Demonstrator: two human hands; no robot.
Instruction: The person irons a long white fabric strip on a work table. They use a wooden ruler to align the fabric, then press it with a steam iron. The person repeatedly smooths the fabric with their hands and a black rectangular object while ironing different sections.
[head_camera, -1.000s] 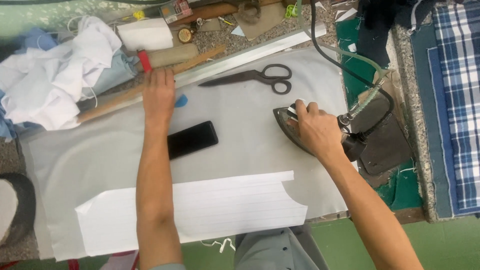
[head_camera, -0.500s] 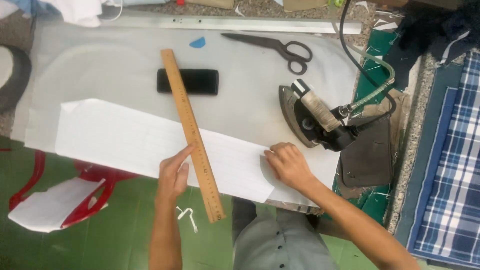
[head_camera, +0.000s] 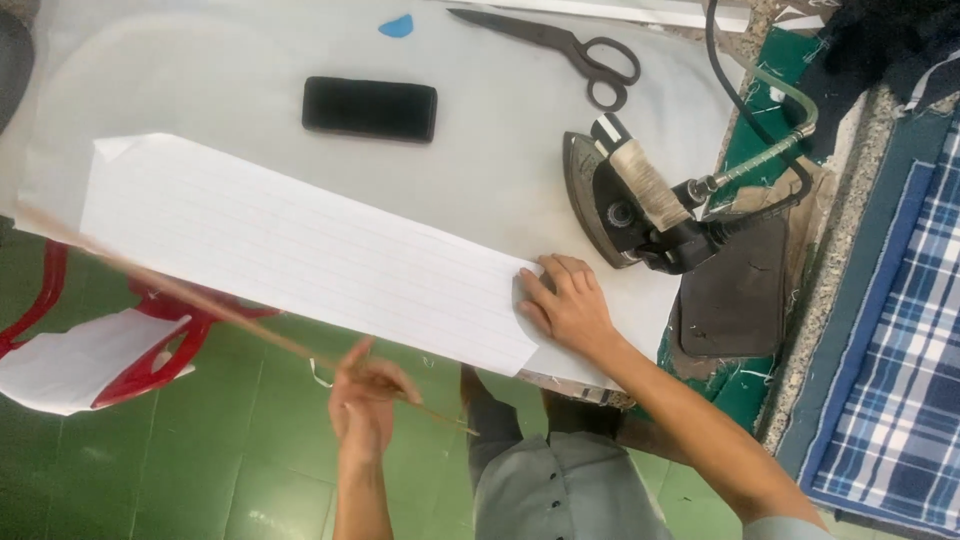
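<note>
Your left hand (head_camera: 362, 402) hangs off the near edge of the table (head_camera: 230, 75), over the green floor (head_camera: 200, 480). Its fingers are closed around a wooden ruler (head_camera: 210, 308), which is blurred and runs from the hand up and to the left, passing below the near edge of the lined paper (head_camera: 300, 250).

Your right hand (head_camera: 565, 305) lies flat, fingers spread and extended, holding nothing. Its fingertips press on the right end of the paper, beside the curved cut in that end.

Positions relative to the paper:
- The paper is a long white ruled piece, lying at a slant on the table's white cover, with its left corner folded over.
- A black phone (head_camera: 370, 108) lies just beyond its far edge, screen dark.
- A small blue chalk (head_camera: 397, 26) lies farther beyond the phone.
- Black scissors (head_camera: 560, 48) lie beyond and to the right, blades closed.
- A steam iron (head_camera: 625, 200) with a cloth-wrapped handle sits just right of and beyond the paper's right end, near your right hand, with a hose and cable attached.
- A red chair (head_camera: 150, 350) holding a white cloth stands below the paper's left part.
- Blue plaid fabric (head_camera: 900, 350) lies well to the right.
</note>
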